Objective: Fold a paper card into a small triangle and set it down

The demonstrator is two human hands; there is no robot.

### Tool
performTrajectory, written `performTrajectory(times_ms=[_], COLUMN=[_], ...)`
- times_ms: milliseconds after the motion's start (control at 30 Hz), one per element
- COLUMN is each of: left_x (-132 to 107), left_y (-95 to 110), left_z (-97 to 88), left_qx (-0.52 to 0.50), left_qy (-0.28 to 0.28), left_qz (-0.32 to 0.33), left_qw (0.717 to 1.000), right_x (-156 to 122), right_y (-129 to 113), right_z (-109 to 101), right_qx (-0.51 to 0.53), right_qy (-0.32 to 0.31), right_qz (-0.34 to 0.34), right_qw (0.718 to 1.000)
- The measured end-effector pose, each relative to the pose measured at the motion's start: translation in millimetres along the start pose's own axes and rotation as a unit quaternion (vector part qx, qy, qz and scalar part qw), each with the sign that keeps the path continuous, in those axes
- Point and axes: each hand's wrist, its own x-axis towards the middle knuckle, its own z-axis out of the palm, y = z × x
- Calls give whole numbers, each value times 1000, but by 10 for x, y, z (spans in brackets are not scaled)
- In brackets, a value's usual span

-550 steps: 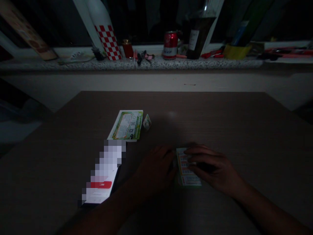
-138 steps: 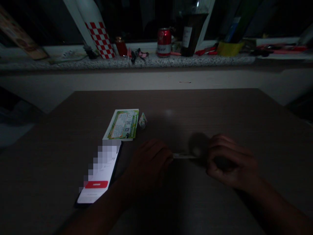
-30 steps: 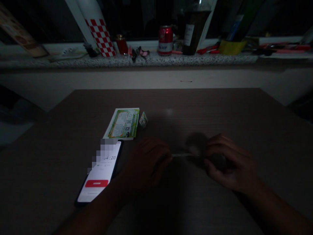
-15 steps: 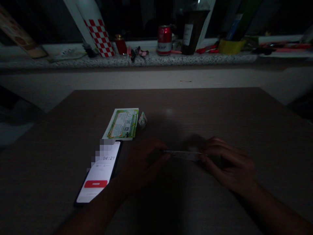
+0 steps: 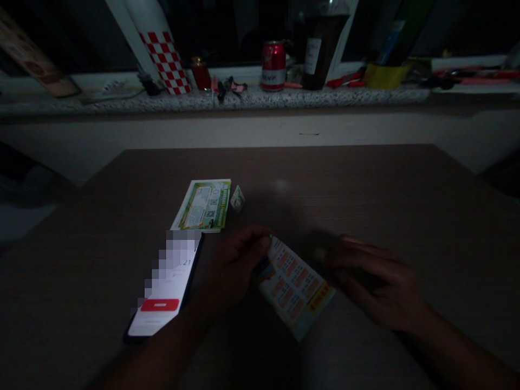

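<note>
A printed card (image 5: 296, 281) with rows of orange and white blocks and a yellow strip is pinched at its upper left corner by my left hand (image 5: 244, 257). It is tilted, with its printed face towards me. Beside the card's right corner is my right hand (image 5: 376, 284), fingers loosely bent and thumb a little apart, with nothing visible in it. Dim light and some blur obscure its fingertips. A phone (image 5: 162, 306) with a lit screen lies left of my left forearm, which covers part of it.
Beyond the phone lies a green-and-white printed stack (image 5: 203, 206), with a small folded paper piece (image 5: 237, 199) at its right. Along the stone windowsill (image 5: 252, 100) stand a red can (image 5: 273, 66), a checkered bottle (image 5: 166, 62), a dark labelled container (image 5: 320, 51) and other small items.
The card has turned from edge-on to showing its printed face. My right hand's fingers have come off its right end, while my left hand keeps its pinch.
</note>
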Motion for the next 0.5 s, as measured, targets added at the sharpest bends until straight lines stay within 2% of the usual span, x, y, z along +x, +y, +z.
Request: performTrajectory(times_ms=[133, 233, 400, 500], left_x=[4, 1, -28, -47], left_y=[-36, -49, -39, -37], left_z=[54, 85, 102, 100], left_qx=[-4, -11, 2, 23], left_qy=[-44, -83, -141, -161], left_qz=[-35, -47, -44, -43], left_qw=[998, 995, 989, 986], right_x=[-2, -6, -63, -85], right_y=[-37, -70, -59, -44], right_z=[63, 120, 185, 194], right_qx=[1, 39, 74, 76], right_qy=[-26, -62, -141, -151], right_qz=[-1, -4, 9, 6], right_qw=[1000, 997, 987, 986])
